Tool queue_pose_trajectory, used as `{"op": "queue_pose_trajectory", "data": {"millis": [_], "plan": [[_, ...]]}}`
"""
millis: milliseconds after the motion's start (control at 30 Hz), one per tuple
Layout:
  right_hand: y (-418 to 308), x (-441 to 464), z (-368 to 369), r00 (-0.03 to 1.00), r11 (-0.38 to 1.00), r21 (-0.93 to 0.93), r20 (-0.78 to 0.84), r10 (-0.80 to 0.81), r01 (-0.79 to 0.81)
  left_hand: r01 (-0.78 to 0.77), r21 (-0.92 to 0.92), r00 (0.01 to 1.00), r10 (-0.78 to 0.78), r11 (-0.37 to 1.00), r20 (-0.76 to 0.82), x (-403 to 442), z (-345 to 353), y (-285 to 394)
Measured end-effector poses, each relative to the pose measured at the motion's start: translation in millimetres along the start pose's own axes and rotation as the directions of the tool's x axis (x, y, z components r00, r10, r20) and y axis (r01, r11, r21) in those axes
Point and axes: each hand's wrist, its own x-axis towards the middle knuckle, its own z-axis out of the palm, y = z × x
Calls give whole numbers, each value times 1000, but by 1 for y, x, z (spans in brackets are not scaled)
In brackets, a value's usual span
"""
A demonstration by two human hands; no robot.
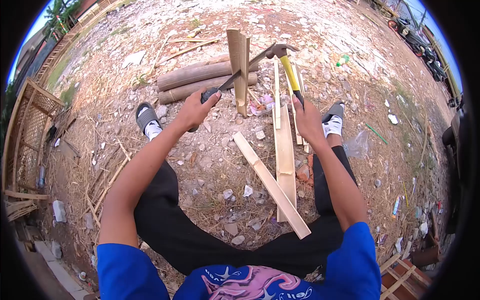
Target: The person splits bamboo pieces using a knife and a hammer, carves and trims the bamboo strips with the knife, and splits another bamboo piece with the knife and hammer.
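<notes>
My left hand (200,107) is closed around the dark handle of a machete (229,81). Its blade cuts across an upright piece of split bamboo (239,70), lodged partway down it, and the tip sticks out on the right. In my right hand (309,120) is a claw hammer (289,70) with a yellow and black grip. The hammer head is raised by the blade's tip end; whether they touch I cannot tell. Split bamboo strips (272,185) lie on the ground between my legs, just below my right hand.
Whole bamboo poles (195,80) lie behind the upright piece. Thin sticks (187,51) rest farther back. A woven bamboo frame (27,135) leans at the left, and motorcycles (417,45) stand at the far right. Stones, straw and litter such as a plastic bag (356,145) cover the ground.
</notes>
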Motion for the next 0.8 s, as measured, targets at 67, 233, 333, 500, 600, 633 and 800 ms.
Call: {"op": "queue_pose_trajectory", "data": {"millis": [67, 233, 333, 500, 600, 633, 800], "plan": [[-14, 0, -17, 985, 990, 70, -134, -110, 120, 20, 14, 1000, -20, 1000, 0, 2, 5, -4], [-41, -2, -17, 972, 963, 201, -186, -143, 180, -9, 31, 996, 7, 999, 88, -7, -2, 30], [-26, -2, 0, 996, 996, 0, -33, -86, 87, -58, 56, 995, 54, 997, 85, -9, -2, 36], [-68, -7, -34, 989, 993, 62, -115, -94, 102, -116, 45, 986, 110, 992, 123, -6, 11, 30], [-86, 0, -62, 948, 791, 537, -270, -167, 292, -55, 12, 992, 53, 998, 113, -6, 9, 39], [-79, -1, -60, 933, 782, 541, -330, -143, 310, -56, 11, 993, 54, 998, 105, -4, 9, 36], [16, -4, -3, 994, 956, -273, 63, -89, 103, -16, 9, 999, 16, 1000, 49, -5, 9, 34]]}}
